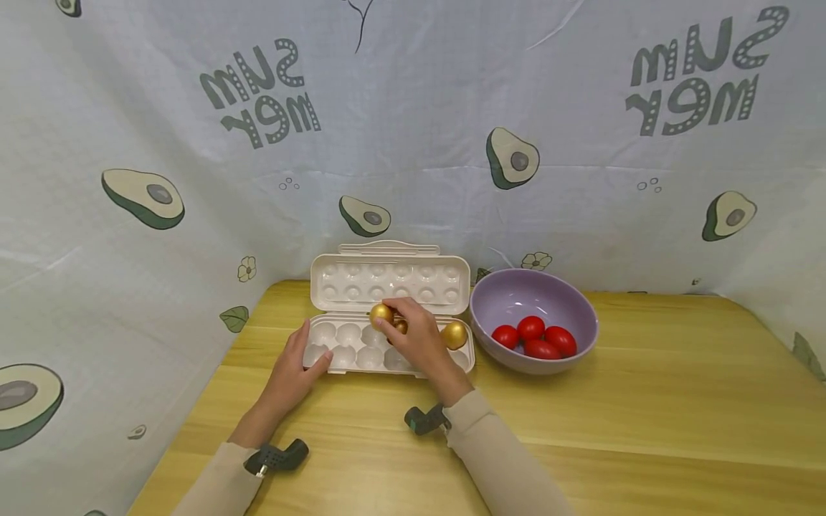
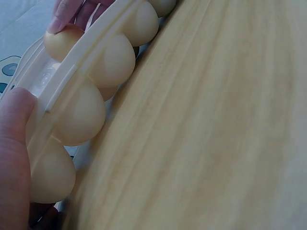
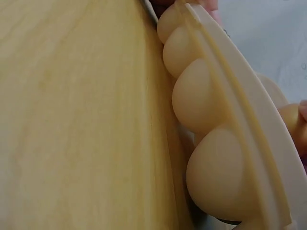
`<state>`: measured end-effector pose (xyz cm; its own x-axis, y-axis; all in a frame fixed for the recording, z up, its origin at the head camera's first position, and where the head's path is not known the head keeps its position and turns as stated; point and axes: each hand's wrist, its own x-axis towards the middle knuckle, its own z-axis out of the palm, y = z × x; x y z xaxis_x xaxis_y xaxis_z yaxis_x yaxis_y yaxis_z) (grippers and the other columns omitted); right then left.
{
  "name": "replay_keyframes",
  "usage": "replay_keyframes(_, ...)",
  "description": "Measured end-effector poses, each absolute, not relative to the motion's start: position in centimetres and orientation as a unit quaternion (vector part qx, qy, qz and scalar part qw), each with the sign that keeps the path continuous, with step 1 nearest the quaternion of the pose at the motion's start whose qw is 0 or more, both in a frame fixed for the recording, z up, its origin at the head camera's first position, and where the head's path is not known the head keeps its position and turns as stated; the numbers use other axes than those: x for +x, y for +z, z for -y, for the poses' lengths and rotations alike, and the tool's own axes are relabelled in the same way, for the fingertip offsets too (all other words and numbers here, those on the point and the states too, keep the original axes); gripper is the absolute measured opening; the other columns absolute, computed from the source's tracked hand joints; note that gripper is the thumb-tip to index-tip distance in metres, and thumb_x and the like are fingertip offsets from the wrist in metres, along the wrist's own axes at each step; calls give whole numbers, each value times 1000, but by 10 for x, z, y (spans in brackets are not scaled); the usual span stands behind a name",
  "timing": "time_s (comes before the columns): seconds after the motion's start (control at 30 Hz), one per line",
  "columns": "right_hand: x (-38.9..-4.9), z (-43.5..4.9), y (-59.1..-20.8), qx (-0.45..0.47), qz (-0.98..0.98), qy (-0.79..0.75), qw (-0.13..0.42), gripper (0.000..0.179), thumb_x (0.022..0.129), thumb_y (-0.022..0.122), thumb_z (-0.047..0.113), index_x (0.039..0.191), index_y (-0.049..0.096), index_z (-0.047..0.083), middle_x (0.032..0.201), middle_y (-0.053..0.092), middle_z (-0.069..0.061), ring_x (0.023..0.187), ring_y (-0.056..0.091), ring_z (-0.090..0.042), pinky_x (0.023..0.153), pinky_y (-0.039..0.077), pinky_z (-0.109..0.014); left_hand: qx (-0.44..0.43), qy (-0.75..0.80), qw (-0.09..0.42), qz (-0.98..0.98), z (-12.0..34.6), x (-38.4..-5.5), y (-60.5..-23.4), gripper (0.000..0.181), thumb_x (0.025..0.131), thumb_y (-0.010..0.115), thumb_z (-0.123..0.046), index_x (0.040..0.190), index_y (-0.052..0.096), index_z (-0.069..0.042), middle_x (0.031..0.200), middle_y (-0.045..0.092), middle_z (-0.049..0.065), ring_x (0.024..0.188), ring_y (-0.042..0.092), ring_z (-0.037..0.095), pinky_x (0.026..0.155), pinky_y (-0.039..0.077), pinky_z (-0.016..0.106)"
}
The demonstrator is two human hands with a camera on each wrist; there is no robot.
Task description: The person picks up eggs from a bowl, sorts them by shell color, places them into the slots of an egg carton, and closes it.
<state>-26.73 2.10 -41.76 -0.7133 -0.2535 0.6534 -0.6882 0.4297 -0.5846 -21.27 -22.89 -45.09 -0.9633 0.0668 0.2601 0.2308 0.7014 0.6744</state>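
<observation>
Two beige sleeves reach in from the near side, with two black wrist devices just behind the hands. The left hand grips the left end of one open, cream-white plastic egg carton, thumb on the near rim. The right hand pinches one glossy gold egg between thumb and fingers over the carton's far row; whether it touches its cup I cannot tell. Three gold eggs show: that one, a second gold egg partly hidden beneath the right fingers, and a third gold egg to their right, at the carton's right end. Farther right of those fingers, just beside the carton, one round lilac bowl holds four shiny red eggs.

The pinched egg is smooth and rounded, with a bright highlight. The carton lies on the yellow wood-grain surface; beyond the right fingers its lid leans back, bearing two rows of six round bumps. Farthest hangs one white cloth printed with avocados and, twice, "summer" reversed.

The left wrist view adds the cups' bulging undersides and a right fingertip atop a gold egg; the right wrist view shows undersides too. Only the head view shows the bowl.
</observation>
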Motion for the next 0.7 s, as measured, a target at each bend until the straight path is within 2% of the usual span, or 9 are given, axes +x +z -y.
replay_keyframes(0.23,-266,-20,-418,307,821,419,236,37,84,76,21,114,67,1,108,68,-8,97,64,-22,83,53,-33,-82,-378,107,916,229,-213,-451,85,93,60,-37,152,15,3,151,27,27,136,29,45,109,25,59)
replay_keyframes(0.7,-266,-20,-419,305,842,390,216,37,83,76,23,115,68,5,110,70,-6,99,66,-18,85,53,-31,-79,-375,102,918,229,-213,-451,85,93,60,-37,152,15,3,151,26,27,137,29,45,110,25,58)
